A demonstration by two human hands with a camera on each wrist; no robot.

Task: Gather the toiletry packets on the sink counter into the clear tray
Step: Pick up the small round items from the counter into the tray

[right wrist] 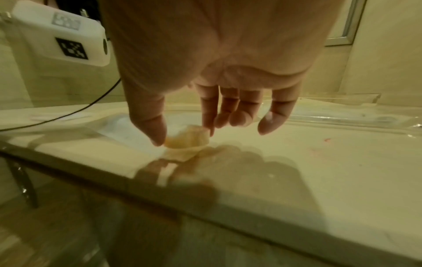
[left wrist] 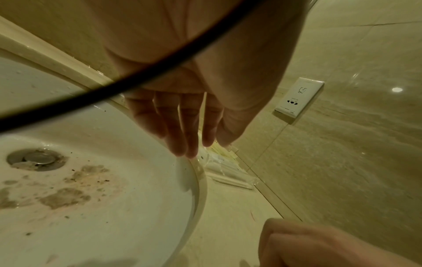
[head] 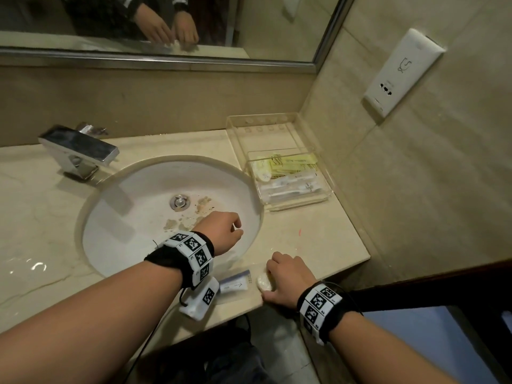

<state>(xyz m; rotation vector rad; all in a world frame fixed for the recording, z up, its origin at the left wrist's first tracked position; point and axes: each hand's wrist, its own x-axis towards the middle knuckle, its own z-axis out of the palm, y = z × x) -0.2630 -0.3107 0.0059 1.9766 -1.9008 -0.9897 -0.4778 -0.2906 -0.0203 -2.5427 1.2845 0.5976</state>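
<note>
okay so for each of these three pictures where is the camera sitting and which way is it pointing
Head: worn on the head, looking down at the sink, clear tray and both forearms.
Left wrist: under the left hand, facing the basin and wall socket; its fingers hang straight.
Right wrist: under the right hand, facing the counter edge; thumb and forefinger pinch a pale packet.
Shared: all three show the tray.

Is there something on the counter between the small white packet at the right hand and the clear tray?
Nothing visible. The counter between the white packet under the right hand and the clear tray is bare; the left hand hangs beside that path, over the basin.
</note>
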